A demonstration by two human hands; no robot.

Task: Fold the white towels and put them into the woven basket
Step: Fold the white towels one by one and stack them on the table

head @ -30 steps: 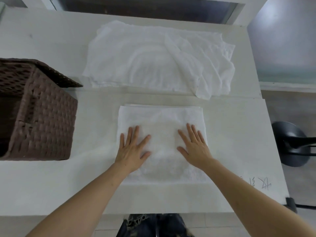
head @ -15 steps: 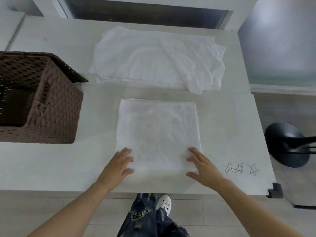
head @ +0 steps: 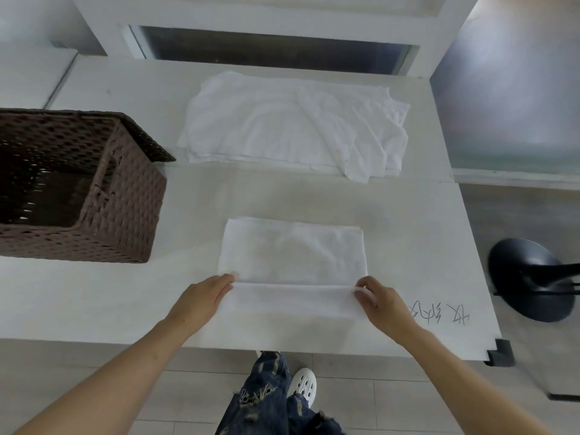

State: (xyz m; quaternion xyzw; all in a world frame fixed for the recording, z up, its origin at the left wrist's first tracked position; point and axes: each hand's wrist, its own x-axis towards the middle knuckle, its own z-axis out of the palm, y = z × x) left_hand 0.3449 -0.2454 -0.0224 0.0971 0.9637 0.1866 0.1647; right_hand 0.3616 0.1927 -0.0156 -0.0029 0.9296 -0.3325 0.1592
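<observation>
A partly folded white towel (head: 293,255) lies on the white table (head: 417,252) in front of me. Its near edge is lifted and turned over toward the far side. My left hand (head: 201,298) pinches the near left corner of that flap. My right hand (head: 378,298) pinches the near right corner. A loose pile of unfolded white towels (head: 292,124) lies spread at the back of the table. The brown woven basket (head: 125,215) stands at the left, its dark inside showing no towels.
A black stool base (head: 530,277) stands on the floor to the right of the table. Handwritten marks (head: 439,312) sit on the tabletop near my right hand. A dark window opening (head: 270,51) runs along the wall behind the table.
My hands slid from flat on the towel's middle to its near corners, took hold of them and lifted the near edge over toward the far side.
</observation>
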